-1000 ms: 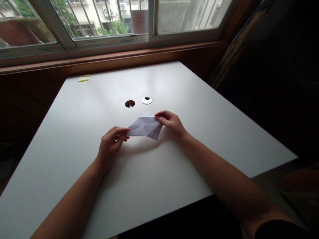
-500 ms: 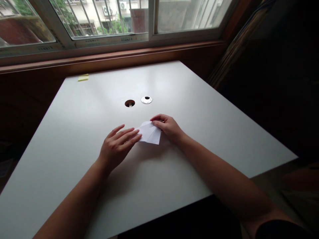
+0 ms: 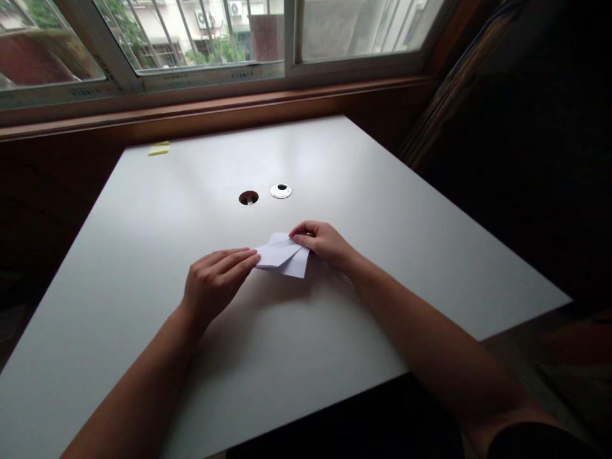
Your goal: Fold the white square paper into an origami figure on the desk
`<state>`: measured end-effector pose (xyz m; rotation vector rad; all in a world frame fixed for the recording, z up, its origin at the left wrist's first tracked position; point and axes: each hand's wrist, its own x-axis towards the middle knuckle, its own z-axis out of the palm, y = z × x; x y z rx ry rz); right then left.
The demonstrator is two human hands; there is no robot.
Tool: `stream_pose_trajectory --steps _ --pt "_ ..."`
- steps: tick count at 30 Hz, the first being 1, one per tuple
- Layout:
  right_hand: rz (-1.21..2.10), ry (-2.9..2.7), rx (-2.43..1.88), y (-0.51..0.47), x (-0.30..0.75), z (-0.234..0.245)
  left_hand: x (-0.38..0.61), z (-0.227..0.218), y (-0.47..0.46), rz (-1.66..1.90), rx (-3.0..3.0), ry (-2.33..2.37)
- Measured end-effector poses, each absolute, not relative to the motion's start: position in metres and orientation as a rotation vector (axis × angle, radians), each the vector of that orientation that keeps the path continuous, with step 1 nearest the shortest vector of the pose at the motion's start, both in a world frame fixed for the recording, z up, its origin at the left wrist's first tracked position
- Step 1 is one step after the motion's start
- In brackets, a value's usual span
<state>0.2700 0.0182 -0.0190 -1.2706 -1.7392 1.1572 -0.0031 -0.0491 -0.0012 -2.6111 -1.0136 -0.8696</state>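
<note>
A small folded sheet of white paper (image 3: 280,254) lies between my hands over the middle of the table. My left hand (image 3: 217,277) grips its left end, fingers held together on top and the thumb hidden below. At the upper right corner, my right hand (image 3: 322,242) pinches the paper between thumb and curled fingers. The layers show creases, and one flap stands slightly apart from the piece under it at the lower right.
The white table (image 3: 143,306) has a round cable hole (image 3: 248,198) beyond the paper, with a silver ring-shaped cover (image 3: 280,191) beside it. A yellow sticky note (image 3: 159,148) lies near the far left edge. Behind the table is a window (image 3: 201,38) with bars.
My left fingers have drawn together and slid back leftward to the paper's left end. The upper flap now lifts a little from the layer below. My right hand stays nearly in place.
</note>
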Motion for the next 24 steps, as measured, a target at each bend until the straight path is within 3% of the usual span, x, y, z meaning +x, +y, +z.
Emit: stream_pose_trajectory --steps 4,11,15,24 --pt "0.956 -1.839 -1.282 0.013 0.269 -0.016 -0.001 0.0 -0.05 -0.864 -2.612 -1.025" --pt "0.327 -2.081 -0.892 0.003 0.268 -0.008 -0.002 -0.001 -0.05 -0.892 -2.558 -1.096" --pt "0.2 -2.285 -0.673 0.002 0.267 -0.008 -0.004 -0.004 -0.051 -0.923 -2.549 -1.139" --pt "0.097 -2.367 -0.636 -0.005 0.26 0.001 0.01 0.002 -0.052 -0.857 -2.588 -1.038"
